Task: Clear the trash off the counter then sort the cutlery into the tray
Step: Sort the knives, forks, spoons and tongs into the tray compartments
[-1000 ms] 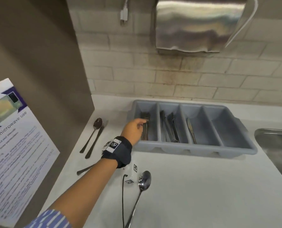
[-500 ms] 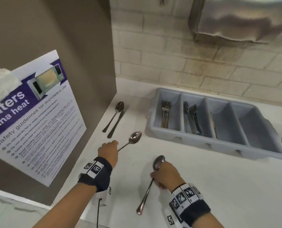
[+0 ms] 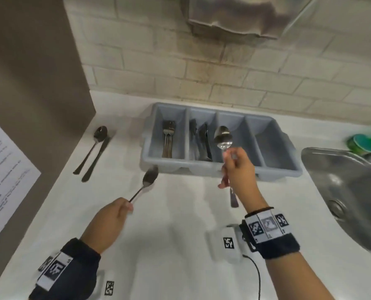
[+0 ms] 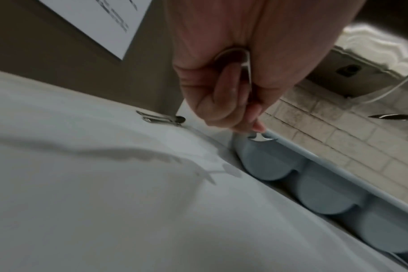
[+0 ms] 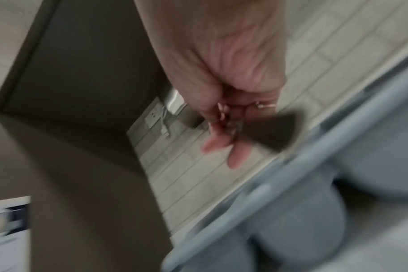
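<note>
Above the grey tray (image 3: 273, 174), right hand (image 3: 238, 169) pinching a large spoon (image 3: 223, 138) by the neck, bowl up over the third compartment, presumably lined up for dropping in beside the forks (image 3: 168, 137) and knives (image 3: 203, 141). Near the tray's front left corner, left hand (image 3: 108, 219) clenched round the handle of a second spoon (image 3: 150, 178), held clear of the counter (image 3: 180, 234), likely next in turn. Against the side panel, another spoon (image 3: 93, 146) and a knife (image 3: 97, 159) lying unsorted; no trash in view.
</note>
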`<move>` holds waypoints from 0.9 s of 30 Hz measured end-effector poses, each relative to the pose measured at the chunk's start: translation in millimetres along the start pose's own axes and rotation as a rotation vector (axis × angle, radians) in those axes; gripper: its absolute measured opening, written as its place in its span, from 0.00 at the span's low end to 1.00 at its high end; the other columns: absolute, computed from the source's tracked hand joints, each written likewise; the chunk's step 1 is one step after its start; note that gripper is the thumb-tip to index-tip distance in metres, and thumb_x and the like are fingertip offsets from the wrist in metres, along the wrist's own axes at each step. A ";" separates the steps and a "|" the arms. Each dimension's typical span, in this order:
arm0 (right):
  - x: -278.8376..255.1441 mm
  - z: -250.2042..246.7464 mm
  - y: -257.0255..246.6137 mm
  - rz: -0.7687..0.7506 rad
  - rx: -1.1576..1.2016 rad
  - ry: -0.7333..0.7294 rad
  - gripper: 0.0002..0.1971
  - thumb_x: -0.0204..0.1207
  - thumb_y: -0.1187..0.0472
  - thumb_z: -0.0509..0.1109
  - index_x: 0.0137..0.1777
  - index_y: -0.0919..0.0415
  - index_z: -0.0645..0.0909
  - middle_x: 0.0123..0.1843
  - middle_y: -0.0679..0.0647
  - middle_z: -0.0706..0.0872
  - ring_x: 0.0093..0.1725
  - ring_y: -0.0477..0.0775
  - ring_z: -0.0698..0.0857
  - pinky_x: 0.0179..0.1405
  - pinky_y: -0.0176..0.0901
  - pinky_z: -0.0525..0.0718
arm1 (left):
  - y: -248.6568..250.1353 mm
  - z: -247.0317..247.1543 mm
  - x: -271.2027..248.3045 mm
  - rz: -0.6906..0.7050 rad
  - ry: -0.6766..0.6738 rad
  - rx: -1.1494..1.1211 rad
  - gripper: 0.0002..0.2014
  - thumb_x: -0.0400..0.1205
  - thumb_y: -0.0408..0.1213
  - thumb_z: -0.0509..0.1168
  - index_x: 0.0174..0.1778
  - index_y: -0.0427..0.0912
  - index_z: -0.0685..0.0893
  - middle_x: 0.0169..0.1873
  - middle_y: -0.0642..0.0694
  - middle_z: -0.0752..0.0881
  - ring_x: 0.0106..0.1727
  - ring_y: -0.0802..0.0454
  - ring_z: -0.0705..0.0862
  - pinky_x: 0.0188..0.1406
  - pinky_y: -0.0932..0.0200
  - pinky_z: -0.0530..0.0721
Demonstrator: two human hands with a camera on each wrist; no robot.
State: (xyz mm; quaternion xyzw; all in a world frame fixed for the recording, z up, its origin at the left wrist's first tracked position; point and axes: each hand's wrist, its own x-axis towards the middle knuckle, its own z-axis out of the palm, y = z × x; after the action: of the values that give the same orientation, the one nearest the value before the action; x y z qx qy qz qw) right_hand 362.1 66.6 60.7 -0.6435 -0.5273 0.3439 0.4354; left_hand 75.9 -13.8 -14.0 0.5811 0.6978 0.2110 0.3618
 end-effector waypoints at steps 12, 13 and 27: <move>173.1 -122.1 77.8 0.262 -0.887 -0.171 0.19 0.85 0.64 0.51 0.69 0.76 0.72 0.72 0.71 0.76 0.72 0.67 0.74 0.71 0.51 0.70 | 137.8 101.2 -5.3 0.183 0.061 -0.208 0.17 0.85 0.34 0.56 0.38 0.61 0.80 0.36 0.84 0.81 0.41 0.79 0.80 0.41 0.86 0.72; 177.5 -121.5 85.8 0.269 -0.898 -0.219 0.19 0.84 0.64 0.53 0.69 0.75 0.73 0.70 0.71 0.77 0.71 0.67 0.76 0.70 0.51 0.72 | 149.2 108.8 -4.8 0.194 0.066 -0.215 0.17 0.85 0.35 0.57 0.38 0.64 0.79 0.37 0.80 0.84 0.41 0.77 0.81 0.42 0.85 0.74; 68.3 -218.1 131.6 -0.079 -0.218 -0.057 0.26 0.65 0.84 0.56 0.31 0.49 0.79 0.33 0.48 0.86 0.34 0.38 0.82 0.37 0.25 0.77 | 354.8 238.0 106.3 0.193 -0.139 -0.065 0.21 0.85 0.28 0.50 0.76 0.33 0.65 0.71 0.30 0.75 0.69 0.35 0.76 0.70 0.47 0.74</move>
State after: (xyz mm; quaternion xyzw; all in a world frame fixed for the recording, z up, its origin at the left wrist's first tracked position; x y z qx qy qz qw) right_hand 622.9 81.7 24.2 -0.6557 -0.5988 0.2852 0.3608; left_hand 481.4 142.2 57.6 0.6466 0.6047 0.2267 0.4060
